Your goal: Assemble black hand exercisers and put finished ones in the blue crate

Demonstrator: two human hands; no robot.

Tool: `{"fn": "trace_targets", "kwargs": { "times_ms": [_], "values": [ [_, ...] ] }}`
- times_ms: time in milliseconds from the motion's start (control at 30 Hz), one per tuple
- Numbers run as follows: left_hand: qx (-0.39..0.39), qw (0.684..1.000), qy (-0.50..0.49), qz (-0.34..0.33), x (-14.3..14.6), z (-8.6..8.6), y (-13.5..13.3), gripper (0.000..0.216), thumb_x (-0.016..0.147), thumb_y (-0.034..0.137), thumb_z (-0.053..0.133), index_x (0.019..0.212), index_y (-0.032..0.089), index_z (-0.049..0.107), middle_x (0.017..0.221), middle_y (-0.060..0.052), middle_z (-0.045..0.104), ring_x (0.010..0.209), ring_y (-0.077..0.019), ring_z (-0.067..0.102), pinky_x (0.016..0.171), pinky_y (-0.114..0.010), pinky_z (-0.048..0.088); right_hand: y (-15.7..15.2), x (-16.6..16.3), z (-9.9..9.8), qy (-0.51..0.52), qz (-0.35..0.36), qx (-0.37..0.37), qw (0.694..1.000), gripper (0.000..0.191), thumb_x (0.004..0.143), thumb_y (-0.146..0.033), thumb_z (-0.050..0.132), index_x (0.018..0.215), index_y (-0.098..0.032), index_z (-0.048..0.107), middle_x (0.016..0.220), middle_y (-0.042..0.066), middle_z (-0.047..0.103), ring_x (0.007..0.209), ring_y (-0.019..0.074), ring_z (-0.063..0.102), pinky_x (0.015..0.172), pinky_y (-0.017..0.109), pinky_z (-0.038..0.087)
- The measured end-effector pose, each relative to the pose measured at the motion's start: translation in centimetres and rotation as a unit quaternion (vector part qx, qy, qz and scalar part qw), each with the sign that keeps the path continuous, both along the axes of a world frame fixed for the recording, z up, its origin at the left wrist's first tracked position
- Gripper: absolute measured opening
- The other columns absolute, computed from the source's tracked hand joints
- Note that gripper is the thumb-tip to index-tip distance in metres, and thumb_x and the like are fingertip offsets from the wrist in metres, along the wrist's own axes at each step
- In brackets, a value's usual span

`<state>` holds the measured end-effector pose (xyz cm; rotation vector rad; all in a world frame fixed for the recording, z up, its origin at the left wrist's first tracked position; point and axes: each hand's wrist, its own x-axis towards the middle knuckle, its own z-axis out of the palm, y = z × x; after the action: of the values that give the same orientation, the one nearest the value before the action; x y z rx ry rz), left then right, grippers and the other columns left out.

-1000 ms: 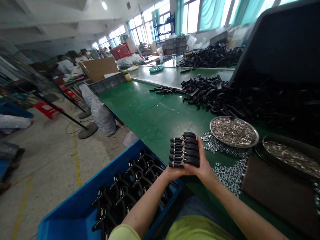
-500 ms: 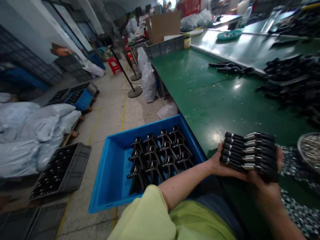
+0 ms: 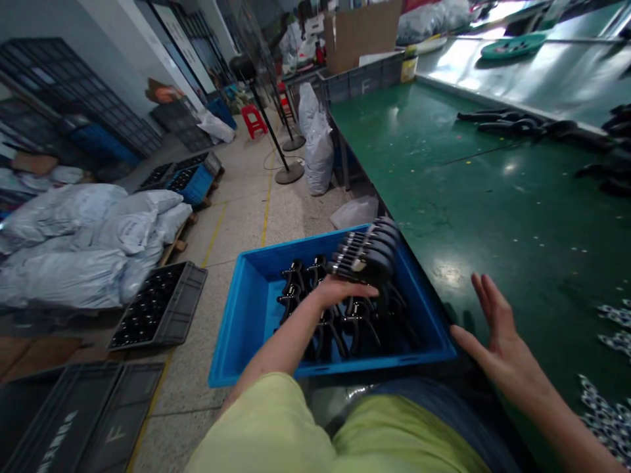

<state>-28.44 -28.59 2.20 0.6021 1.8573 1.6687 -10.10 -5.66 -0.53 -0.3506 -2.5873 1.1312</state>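
Only the left hand [image 3: 340,290] grips the stack [image 3: 367,253] above the crowded blue crate [image 3: 237,328].

A: How much of the left hand [image 3: 340,289] can actually be seen?

B: Not much tbh, its fingers are hidden under the stack of handles [image 3: 367,253], so the grip can't be made out.

A: And the black parts [image 3: 355,322] in the blue crate [image 3: 246,341]?

B: Those below the hand are covered by the forearm. The washers [image 3: 606,420] right of the right hand [image 3: 497,341] are blurred and cut off by the edge.
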Motion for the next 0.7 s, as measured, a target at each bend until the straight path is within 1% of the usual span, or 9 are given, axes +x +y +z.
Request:
{"fn": "trace_targets", "kwargs": {
  "times_ms": [67,100,167,233,300,400,500,600,700],
  "values": [
    [-0.002,0.991,-0.016,0.132,-2.7,-0.5,-5.6,0.056,0.051,0.034,0.083,0.103,0.017,0.069,0.107,-0.004,0.069,0.109,-0.0272,0.059,0.102,-0.043,0.040,0.6,-0.3,-1.5,-0.001,-0.015,0.102,0.995,0.084,0.082,-0.059,0.044,0.148,-0.019,0.011,0.151,0.014,0.024,0.137,0.0330,0.025,0.109,0.052,0.024],
    [-0.003,0.980,-0.028,0.196,-4.0,-1.0,-8.2,0.056,0.050,0.031,0.084,0.102,0.016,0.069,0.105,-0.005,0.070,0.108,-0.0264,0.059,0.101,-0.041,0.041,0.9,-0.3,-2.3,0.000,-0.017,0.150,0.988,0.083,0.082,-0.062,0.040,0.147,-0.015,0.016,0.149,0.016,0.028,0.136,0.0344,0.024,0.108,0.054,0.025],
    [-0.026,0.952,-0.089,0.291,-6.3,-2.3,-12.9,0.058,0.047,0.026,0.086,0.101,0.019,0.069,0.106,-0.003,0.070,0.107,-0.0222,0.060,0.099,-0.032,0.043,1.4,-0.4,-3.6,-0.003,-0.014,0.232,0.973,0.082,0.083,-0.065,0.034,0.143,-0.010,0.026,0.143,0.021,0.036,0.136,0.0368,0.023,0.106,0.057,0.026],
    [-0.054,0.935,-0.125,0.326,-8.0,-3.9,-16.7,0.055,0.048,0.026,0.085,0.100,0.017,0.069,0.101,-0.004,0.071,0.100,-0.0214,0.064,0.094,-0.032,0.047,1.5,-0.4,-4.3,-0.015,-0.014,0.284,0.958,0.082,0.084,-0.066,0.029,0.140,-0.007,0.032,0.138,0.024,0.042,0.135,0.0372,0.025,0.105,0.056,0.027],
    [-0.084,0.920,-0.170,0.342,-9.2,-5.9,-19.6,0.050,0.049,0.026,0.085,0.095,0.014,0.069,0.089,-0.007,0.073,0.084,-0.0235,0.068,0.083,-0.036,0.053,1.4,-0.6,-4.4,-0.018,-0.019,0.312,0.950,0.082,0.084,-0.066,0.025,0.137,-0.004,0.035,0.135,0.025,0.045,0.134,0.0365,0.028,0.105,0.054,0.028],
    [-0.120,0.897,-0.238,0.353,-10.5,-8.9,-22.3,0.039,0.053,0.029,0.083,0.084,0.010,0.068,0.071,-0.010,0.072,0.064,-0.0253,0.068,0.067,-0.040,0.056,1.2,-0.7,-4.1,-0.020,-0.016,0.332,0.943,0.084,0.084,-0.067,0.022,0.137,-0.003,0.035,0.131,0.025,0.049,0.132,0.0366,0.033,0.104,0.053,0.031],
    [-0.138,0.882,-0.279,0.354,-11.8,-11.4,-23.8,0.032,0.056,0.029,0.081,0.079,0.012,0.067,0.067,-0.009,0.071,0.058,-0.0226,0.067,0.060,-0.035,0.057,1.2,-0.8,-4.1,-0.019,-0.014,0.344,0.939,0.084,0.084,-0.067,0.022,0.136,-0.002,0.036,0.129,0.024,0.051,0.130,0.0372,0.036,0.104,0.053,0.032],
    [-0.161,0.871,-0.309,0.346,-13.4,-13.2,-24.6,0.031,0.055,0.028,0.082,0.077,0.013,0.067,0.067,-0.008,0.071,0.056,-0.0213,0.066,0.055,-0.031,0.055,1.4,-0.6,-4.3,-0.017,-0.015,0.349,0.937,0.083,0.084,-0.067,0.023,0.136,-0.003,0.038,0.129,0.024,0.051,0.128,0.0371,0.039,0.105,0.053,0.032],
    [-0.188,0.861,-0.333,0.334,-14.9,-14.4,-25.1,0.031,0.053,0.029,0.083,0.074,0.013,0.067,0.065,-0.008,0.070,0.052,-0.0212,0.065,0.051,-0.030,0.053,1.5,-0.5,-4.5,-0.017,-0.015,0.347,0.938,0.082,0.084,-0.066,0.025,0.137,-0.004,0.037,0.129,0.023,0.051,0.127,0.0360,0.040,0.105,0.052,0.032]
  ]
}}
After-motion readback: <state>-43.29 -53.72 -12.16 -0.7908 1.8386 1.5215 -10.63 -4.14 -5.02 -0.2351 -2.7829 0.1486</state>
